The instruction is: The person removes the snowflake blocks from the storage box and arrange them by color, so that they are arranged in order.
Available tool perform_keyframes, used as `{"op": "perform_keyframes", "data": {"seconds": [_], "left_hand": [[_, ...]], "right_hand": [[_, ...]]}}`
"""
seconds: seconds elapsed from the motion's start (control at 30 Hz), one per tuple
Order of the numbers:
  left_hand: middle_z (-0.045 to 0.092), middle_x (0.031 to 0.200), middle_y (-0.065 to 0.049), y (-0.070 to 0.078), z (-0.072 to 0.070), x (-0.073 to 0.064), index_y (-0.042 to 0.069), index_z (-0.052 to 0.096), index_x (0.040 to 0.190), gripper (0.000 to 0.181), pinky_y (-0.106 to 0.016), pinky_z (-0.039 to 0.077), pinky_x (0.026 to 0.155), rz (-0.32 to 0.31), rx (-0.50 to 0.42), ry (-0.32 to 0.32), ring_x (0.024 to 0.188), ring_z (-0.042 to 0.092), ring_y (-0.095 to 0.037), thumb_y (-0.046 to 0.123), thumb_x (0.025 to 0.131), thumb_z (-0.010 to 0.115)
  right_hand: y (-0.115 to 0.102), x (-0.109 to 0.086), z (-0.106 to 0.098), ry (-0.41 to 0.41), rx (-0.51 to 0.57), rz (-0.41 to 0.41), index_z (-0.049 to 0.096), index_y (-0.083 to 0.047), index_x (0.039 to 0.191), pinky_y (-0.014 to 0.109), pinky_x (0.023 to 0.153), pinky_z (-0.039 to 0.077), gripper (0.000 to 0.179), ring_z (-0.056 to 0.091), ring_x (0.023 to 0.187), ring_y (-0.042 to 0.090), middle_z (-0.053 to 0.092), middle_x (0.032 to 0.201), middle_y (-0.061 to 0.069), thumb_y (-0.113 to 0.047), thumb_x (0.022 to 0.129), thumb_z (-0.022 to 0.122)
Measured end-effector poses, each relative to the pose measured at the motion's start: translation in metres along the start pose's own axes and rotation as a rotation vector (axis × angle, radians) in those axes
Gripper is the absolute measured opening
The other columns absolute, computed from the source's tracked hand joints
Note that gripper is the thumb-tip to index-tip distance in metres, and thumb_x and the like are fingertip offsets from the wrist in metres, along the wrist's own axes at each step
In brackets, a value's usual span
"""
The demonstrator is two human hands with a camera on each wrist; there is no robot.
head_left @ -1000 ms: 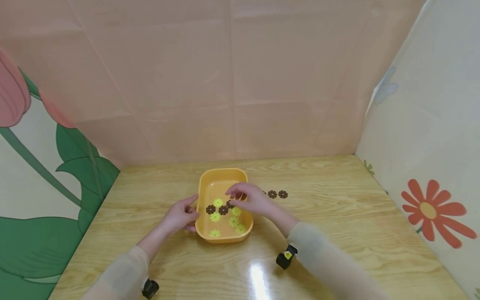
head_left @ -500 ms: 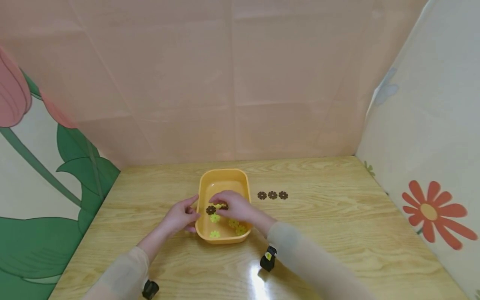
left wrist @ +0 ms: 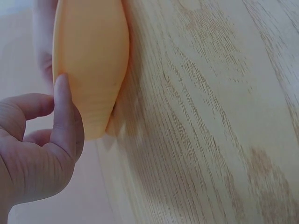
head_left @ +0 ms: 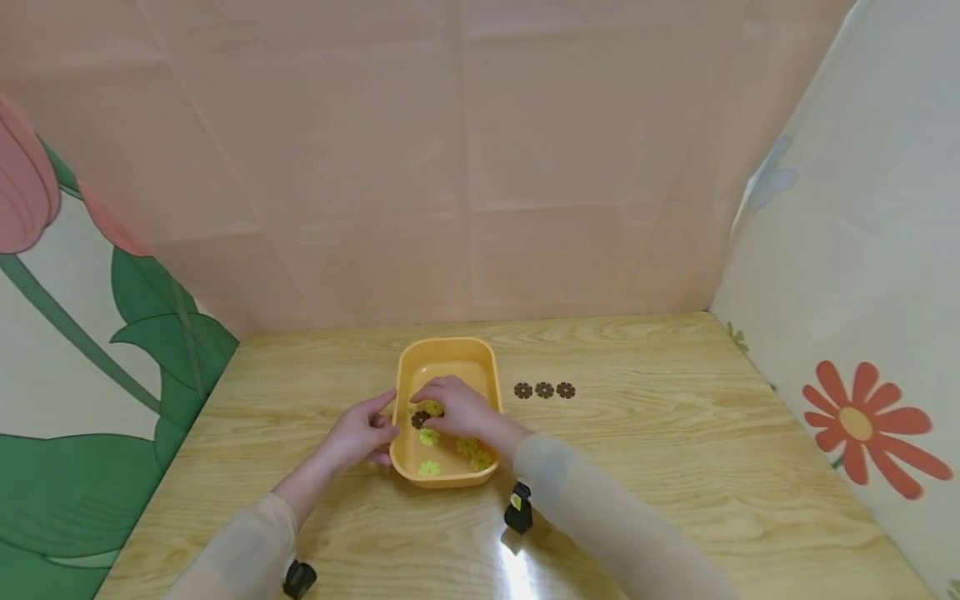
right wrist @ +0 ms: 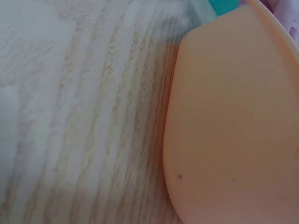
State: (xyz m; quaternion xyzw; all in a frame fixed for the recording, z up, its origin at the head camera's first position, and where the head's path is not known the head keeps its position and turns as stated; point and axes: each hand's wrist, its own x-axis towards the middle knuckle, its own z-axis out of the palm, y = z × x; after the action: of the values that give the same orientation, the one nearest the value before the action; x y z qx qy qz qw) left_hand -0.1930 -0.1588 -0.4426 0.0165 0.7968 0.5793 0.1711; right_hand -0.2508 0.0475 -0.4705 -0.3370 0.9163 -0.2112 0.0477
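Note:
A yellow-orange plastic tray (head_left: 450,481) stands on the wooden table, holding yellow flower-shaped pieces (head_left: 429,468) and at least one dark brown flower-shaped piece (head_left: 420,419). My left hand (head_left: 362,432) grips the tray's left rim; in the left wrist view a finger of that hand (left wrist: 39,154) lies along the outer wall. Inside the tray, my right hand (head_left: 459,407) is low over the pieces, its thumb and fingers spread apart around the brown one. My palm hides some pieces. The right wrist view mostly shows the tray's outer wall (right wrist: 233,121).
Three dark brown flower pieces (head_left: 544,390) lie in a row on the table (head_left: 637,450), right of the tray. A pink sheet (head_left: 465,167) hangs behind the table, with flower-printed sheets at both sides. Each wrist carries a black camera (head_left: 518,508).
My right hand has moved left across the tray, uncovering the third brown piece in the row outside and covering pieces inside. My left hand stays at the rim.

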Motion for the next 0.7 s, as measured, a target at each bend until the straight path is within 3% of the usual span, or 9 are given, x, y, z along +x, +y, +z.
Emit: {"op": "perform_keyframes", "data": {"seconds": [0.27,0.7], "left_hand": [[0.050,0.087,-0.011,-0.0034,-0.0003,0.0017,0.001,0.033,0.153,0.067,-0.037,0.064,0.061,0.012,0.010,-0.009,0.066,0.056,-0.017,-0.005,0.092,0.062],[0.051,0.088,-0.011,-0.0005,-0.0011,-0.0012,0.001,0.033,0.153,0.067,-0.037,0.063,0.059,0.008,0.018,-0.012,0.065,0.056,-0.018,-0.004,0.093,0.062]], "right_hand": [[0.0026,0.0073,0.0032,-0.052,0.027,0.037,0.066,-0.017,0.131,0.032,0.112,0.037,0.040,0.051,0.123,0.017,0.063,0.129,-0.003,-0.022,0.091,0.073],[0.0025,0.0101,0.0069,-0.088,-0.027,0.026,0.066,-0.017,0.131,0.029,0.112,0.037,0.039,0.052,0.123,0.016,0.063,0.129,-0.003,-0.021,0.093,0.071]]}}
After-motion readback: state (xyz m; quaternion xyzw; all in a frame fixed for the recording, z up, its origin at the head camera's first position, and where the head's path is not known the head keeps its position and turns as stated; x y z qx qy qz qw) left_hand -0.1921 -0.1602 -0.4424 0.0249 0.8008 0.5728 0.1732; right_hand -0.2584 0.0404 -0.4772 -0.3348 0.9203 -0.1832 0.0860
